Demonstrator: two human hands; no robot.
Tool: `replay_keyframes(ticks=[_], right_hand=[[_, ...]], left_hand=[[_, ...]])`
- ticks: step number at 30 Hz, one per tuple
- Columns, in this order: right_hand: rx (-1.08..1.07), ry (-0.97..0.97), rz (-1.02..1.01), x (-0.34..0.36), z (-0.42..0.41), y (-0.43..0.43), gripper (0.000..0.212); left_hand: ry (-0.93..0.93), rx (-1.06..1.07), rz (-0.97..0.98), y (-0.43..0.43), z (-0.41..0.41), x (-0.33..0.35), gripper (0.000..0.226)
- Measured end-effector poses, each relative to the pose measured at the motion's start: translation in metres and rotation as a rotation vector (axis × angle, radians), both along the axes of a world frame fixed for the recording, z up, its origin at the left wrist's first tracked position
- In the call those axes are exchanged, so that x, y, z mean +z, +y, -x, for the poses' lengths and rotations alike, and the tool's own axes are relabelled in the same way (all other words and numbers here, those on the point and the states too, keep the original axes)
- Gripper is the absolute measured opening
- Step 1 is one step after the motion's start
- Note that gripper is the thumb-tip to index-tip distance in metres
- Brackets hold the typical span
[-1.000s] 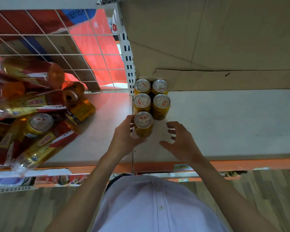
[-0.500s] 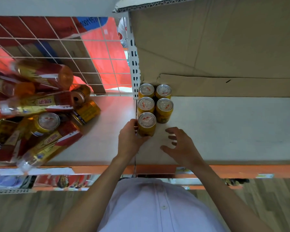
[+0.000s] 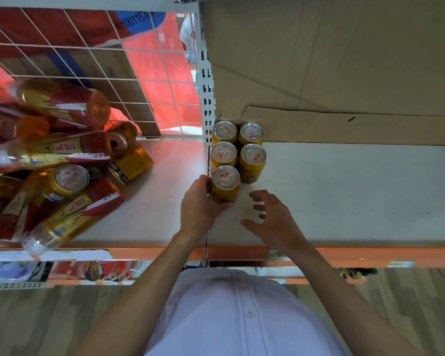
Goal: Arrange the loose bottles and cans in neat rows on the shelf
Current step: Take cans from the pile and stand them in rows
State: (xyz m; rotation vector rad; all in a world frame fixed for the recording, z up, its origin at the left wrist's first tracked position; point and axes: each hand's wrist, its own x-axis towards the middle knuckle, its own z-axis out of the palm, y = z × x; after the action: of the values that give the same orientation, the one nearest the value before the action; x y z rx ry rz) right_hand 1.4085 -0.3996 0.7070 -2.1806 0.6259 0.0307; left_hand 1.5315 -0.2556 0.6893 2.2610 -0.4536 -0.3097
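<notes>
Several yellow cans with silver lids stand upright in two short rows at the back left corner of the pale shelf point(image 3: 344, 191). The front can point(image 3: 226, 185) stands at the head of the left row, and my left hand point(image 3: 198, 206) grips its left side and base. My right hand point(image 3: 272, 217) hovers just right of that can, fingers spread and loosely bent, holding nothing. On the shelf section to the left lies a jumbled pile of bottles and cans point(image 3: 49, 165), with red-and-gold bottles on their sides and yellow cans among them.
A white wire grid point(image 3: 88, 73) backs the left section, and a perforated white upright point(image 3: 206, 98) divides the two sections. Brown cardboard point(image 3: 332, 73) lines the back of the right section. The shelf's orange front edge point(image 3: 370, 255) runs below my hands.
The front can has been pushed back a little, closer to the cans behind it, with my left hand still on it. My right hand has stayed beside it.
</notes>
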Motion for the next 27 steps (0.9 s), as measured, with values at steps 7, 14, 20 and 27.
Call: replay_keyframes(ticks=[7,14,20,27], right_hand=[[-0.004,0.024,-0.011,0.006,0.002,0.002,0.067],[0.103,-0.046,0.089,0.056,-0.001,0.015,0.069],[0.190,-0.132,0.124,0.094,-0.032,0.035,0.063],[0.284,-0.055,0.057,0.076,-0.050,0.083,0.070]], left_hand=[[0.024,-0.019,-0.033,-0.001,0.002,0.007,0.064],[-0.115,-0.103,-0.097,0.034,0.010,0.068,0.087],[-0.144,-0.128,-0.114,0.079,0.009,0.082,0.074],[-0.074,0.017,-0.146,0.142,0.016,0.078,0.072]])
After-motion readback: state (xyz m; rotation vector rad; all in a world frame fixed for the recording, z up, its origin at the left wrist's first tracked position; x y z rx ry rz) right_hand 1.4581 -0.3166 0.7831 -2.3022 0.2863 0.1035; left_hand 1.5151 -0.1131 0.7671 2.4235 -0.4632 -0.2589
